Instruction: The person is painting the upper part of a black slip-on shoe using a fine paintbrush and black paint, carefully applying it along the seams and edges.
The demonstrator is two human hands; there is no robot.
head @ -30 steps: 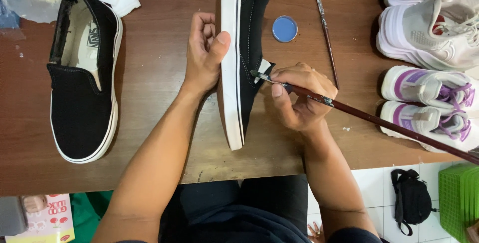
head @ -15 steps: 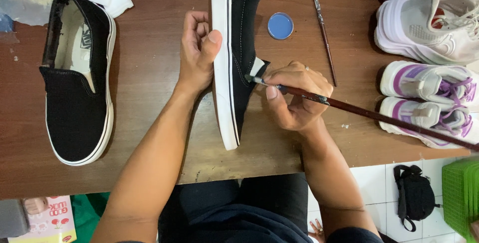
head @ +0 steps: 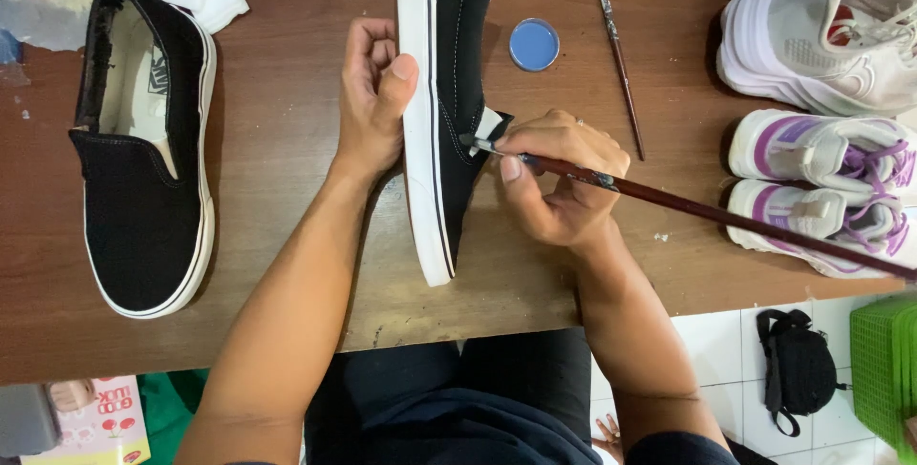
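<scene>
The black slip-on shoe (head: 449, 93) tipped on its side runs off the top edge, so its far end cannot be seen, and the left hand (head: 374, 93) covers part of its white sole. The tip of the long paintbrush (head: 707, 212) is too small to make out against the shoe's small white tag, and its handle leaves the right edge. The white sneakers (head: 821, 35) and the green basket (head: 884, 369) are cut off at the right.

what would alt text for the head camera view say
A person's left hand steadies a black slip-on shoe on its side on a wooden table, while the right hand touches a long paintbrush to it. Its mate lies left; a spare brush right.
</scene>
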